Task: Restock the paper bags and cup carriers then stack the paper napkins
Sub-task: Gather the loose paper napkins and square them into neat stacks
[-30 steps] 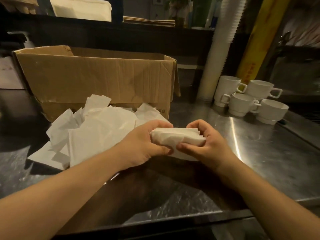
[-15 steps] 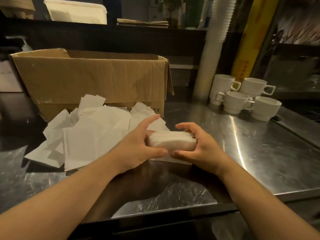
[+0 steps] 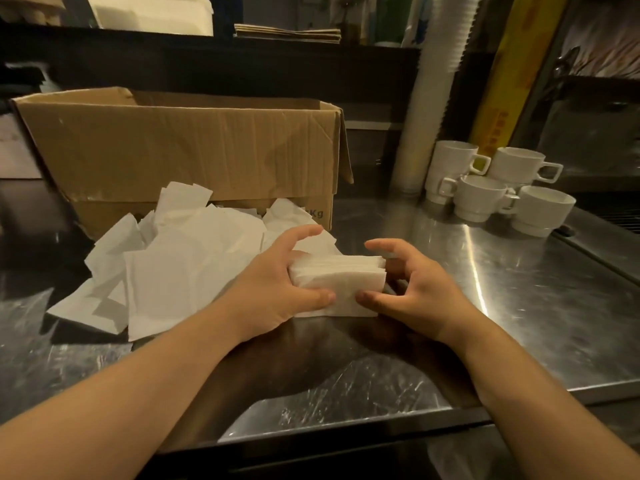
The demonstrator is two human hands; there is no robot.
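A squared stack of white paper napkins (image 3: pixel 341 289) rests on the steel counter (image 3: pixel 519 306) in front of me. My left hand (image 3: pixel 277 278) grips its left end, thumb on the near face and fingers curled behind, with the index finger raised. My right hand (image 3: pixel 412 289) cups the right end with its fingers spread and curved. Its thumb tip touches the near face, and a gap shows between its palm and the stack. A loose heap of unfolded napkins (image 3: pixel 173 265) lies to the left, against the cardboard box (image 3: pixel 194 150).
Several white ceramic cups (image 3: pixel 485 188) stand at the back right beside a tall sleeve of disposable cups (image 3: pixel 426 109) and a yellow roll (image 3: pixel 509 74). Flat paper items (image 3: pixel 287 32) lie on the dark shelf behind. The counter's front edge runs just below my forearms.
Both hands lowered the napkin stack onto the counter and squared it. The right hand's fingers have loosened and spread away from the stack's end.
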